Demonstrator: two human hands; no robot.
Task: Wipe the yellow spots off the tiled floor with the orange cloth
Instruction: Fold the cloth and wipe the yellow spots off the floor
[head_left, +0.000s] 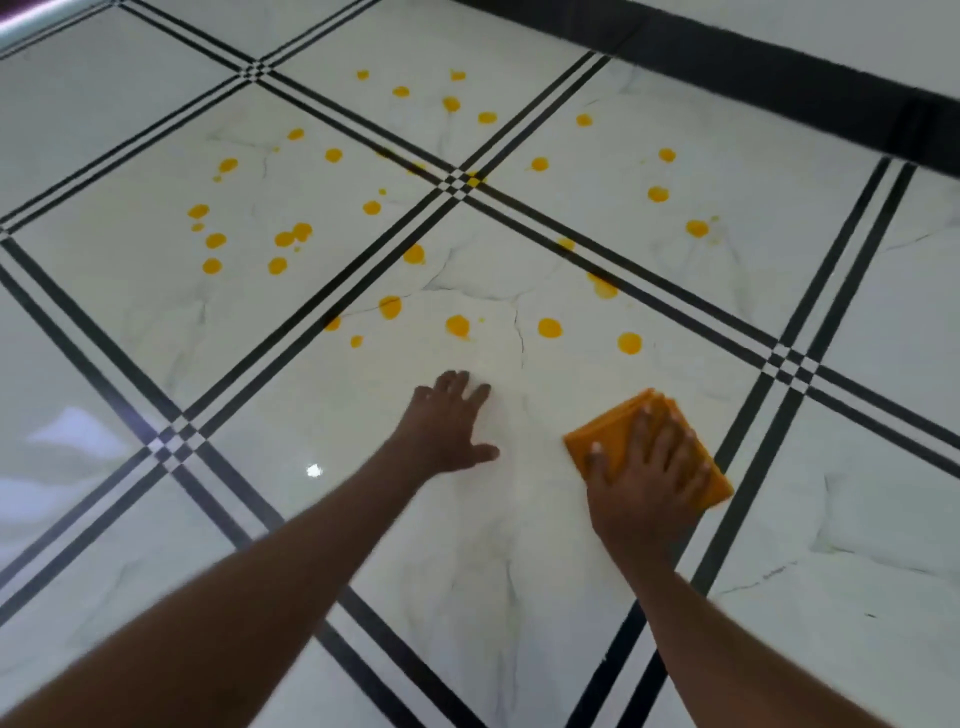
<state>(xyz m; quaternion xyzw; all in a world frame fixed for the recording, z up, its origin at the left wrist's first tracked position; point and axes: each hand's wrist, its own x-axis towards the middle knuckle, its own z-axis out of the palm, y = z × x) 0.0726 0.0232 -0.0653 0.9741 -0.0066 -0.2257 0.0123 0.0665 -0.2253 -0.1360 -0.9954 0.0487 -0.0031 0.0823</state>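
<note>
The right hand (647, 467) lies flat with straight fingers on the folded orange cloth (608, 441), pressing it onto the tiled floor (467, 545). The left hand (449, 421) rests beside it, fingers spread on the bare tile. Just past both hands the yellow spots (549, 328) begin, and more sit far off near the dark wall strip (779, 67). The spots look wet, so one push could smear them into long streaks. The shiny floor could make the left hand slip.

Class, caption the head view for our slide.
Right hand presses orange cloth on tiled floor; yellow spots remain ahead.
</note>
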